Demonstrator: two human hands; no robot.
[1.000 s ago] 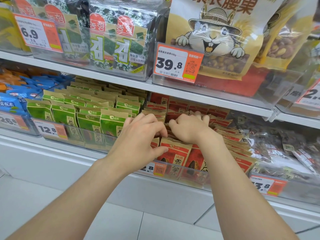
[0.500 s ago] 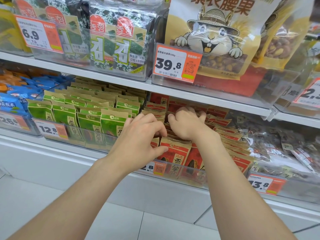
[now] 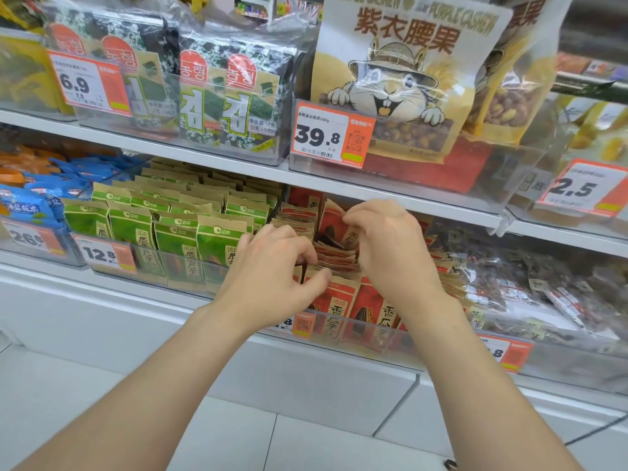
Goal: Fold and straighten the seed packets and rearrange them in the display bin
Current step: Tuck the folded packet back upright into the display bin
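- Standing upright in rows, the red seed packets (image 3: 334,309) fill a clear display bin (image 3: 370,334) on the lower shelf, the front ones pressed against its near wall.
- Just left of it, a second clear bin (image 3: 153,263) holds green seed packets (image 3: 176,232) in tidy upright rows, with a 12.8 price tag (image 3: 102,254) on its front.
- To the right, another bin holds dark snacks in clear wrappers (image 3: 509,283), lying loosely.
- At the far left are blue packets (image 3: 34,198).
- On the shelf above and farther back, clear bins hold seaweed packs (image 3: 221,96) and a big cashew bag (image 3: 401,79), with a 39.8 price tag (image 3: 331,134) in front of it.
- The left hand (image 3: 272,263) is over the near rows of the red bin. Its fingers are curled and its thumb presses on the top edges of the front packets, pinching them.
- The right hand (image 3: 384,243) reaches farther in, fingers bent. Its fingertips pinch the top of a tilted packet (image 3: 334,222), which stands higher than the rows around it, near the back of the bin.
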